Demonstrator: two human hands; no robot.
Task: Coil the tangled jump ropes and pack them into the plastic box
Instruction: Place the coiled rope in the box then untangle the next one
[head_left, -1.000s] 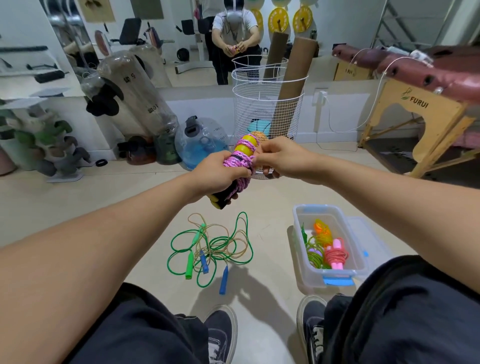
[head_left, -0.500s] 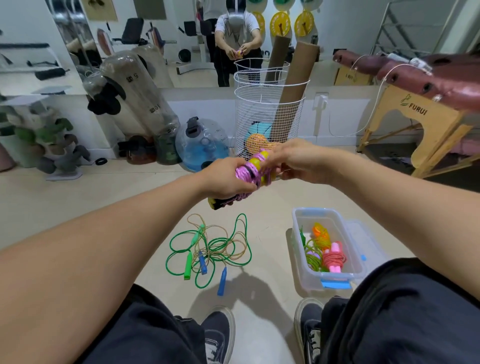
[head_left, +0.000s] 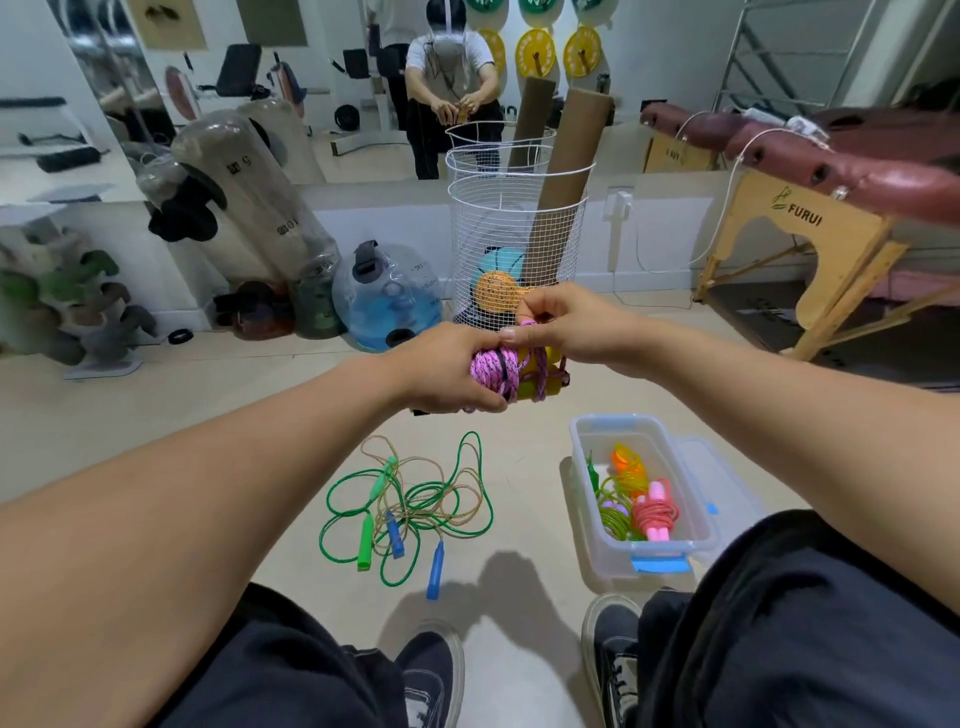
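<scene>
My left hand (head_left: 449, 369) grips a pink jump rope (head_left: 496, 371) wound round its yellow and black handles, held at chest height. My right hand (head_left: 563, 322) pinches the loose pink end at the top of the bundle. On the floor below lies a tangle of a green rope (head_left: 457, 501) and a tan rope with blue handles (head_left: 435, 569). To the right stands the clear plastic box (head_left: 691, 540), holding coiled orange, green and pink ropes (head_left: 655, 512).
The box's clear lid (head_left: 719, 483) lies beside it on the right. A white wire basket (head_left: 514, 244) with cardboard tubes stands ahead, water jugs (head_left: 384, 296) to its left, a wooden massage table (head_left: 810, 234) at right. My shoes (head_left: 610, 654) are by the box.
The pink bundle has dropped lower and tilted flatter. My right hand has moved from its side to its top, now pinching the rope's end.
</scene>
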